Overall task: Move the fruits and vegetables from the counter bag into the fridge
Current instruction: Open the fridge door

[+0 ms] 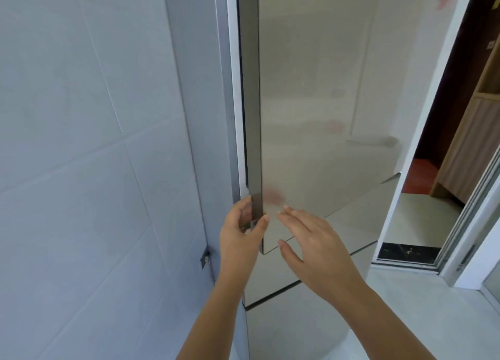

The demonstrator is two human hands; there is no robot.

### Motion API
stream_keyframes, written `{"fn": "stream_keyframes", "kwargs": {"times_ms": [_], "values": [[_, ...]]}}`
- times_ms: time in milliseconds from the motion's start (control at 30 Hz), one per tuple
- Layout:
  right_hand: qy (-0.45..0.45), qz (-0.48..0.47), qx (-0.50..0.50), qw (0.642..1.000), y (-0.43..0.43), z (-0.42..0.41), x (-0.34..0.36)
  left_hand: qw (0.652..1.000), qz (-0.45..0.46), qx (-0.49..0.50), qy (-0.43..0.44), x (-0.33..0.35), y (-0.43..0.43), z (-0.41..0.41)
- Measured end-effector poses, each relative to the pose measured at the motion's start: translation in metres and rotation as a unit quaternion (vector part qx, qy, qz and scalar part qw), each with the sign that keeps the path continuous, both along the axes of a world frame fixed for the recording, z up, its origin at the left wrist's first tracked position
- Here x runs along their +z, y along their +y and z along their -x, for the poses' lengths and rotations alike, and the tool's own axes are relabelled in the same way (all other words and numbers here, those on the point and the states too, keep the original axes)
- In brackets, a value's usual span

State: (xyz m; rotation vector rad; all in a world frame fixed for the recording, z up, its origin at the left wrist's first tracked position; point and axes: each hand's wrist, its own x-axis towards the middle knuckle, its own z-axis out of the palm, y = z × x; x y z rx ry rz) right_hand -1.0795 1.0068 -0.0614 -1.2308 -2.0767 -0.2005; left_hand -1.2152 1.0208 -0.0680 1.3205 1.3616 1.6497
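A tall fridge with a glossy grey upper door (pixel 311 102) fills the middle of the view. That door stands slightly ajar, showing a dark gap and a white seal along its left edge. My left hand (pixel 240 232) grips the door's left edge near its lower corner, fingers behind it and thumb in front. My right hand (pixel 311 240) hovers flat and empty just in front of the door's lower part, fingers spread. A lower fridge door (pixel 284 265) sits closed beneath. No bag, fruit or vegetables are in view.
A pale tiled wall (pixel 81 170) stands close on the left, with a grey fridge side panel (pixel 200 116) against it. On the right a doorway (pixel 422 210) with a sliding-door frame (pixel 468 238) opens onto a room with wooden furniture. Light floor tiles lie below.
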Motion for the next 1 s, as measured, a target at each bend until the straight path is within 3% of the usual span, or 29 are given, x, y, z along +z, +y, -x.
{"fn": "stream_keyframes", "kwargs": {"times_ms": [400,733,867,1000], "values": [[0.011,0.03,-0.055,0.998,-0.091,-0.088,-0.004,0.982,-0.074,-0.052,0.163,-0.01,-0.096,-0.081],[0.012,-0.019,-0.134,0.991,-0.166,-0.157,0.001,0.953,-0.134,-0.126,0.241,-0.007,-0.146,-0.147],[0.018,-0.038,-0.153,0.987,-0.191,-0.177,0.006,0.942,-0.148,-0.121,0.275,0.001,-0.161,-0.164],[0.027,-0.053,-0.136,0.989,-0.201,-0.186,0.012,0.914,-0.22,-0.043,0.339,0.007,-0.167,-0.168]]}}
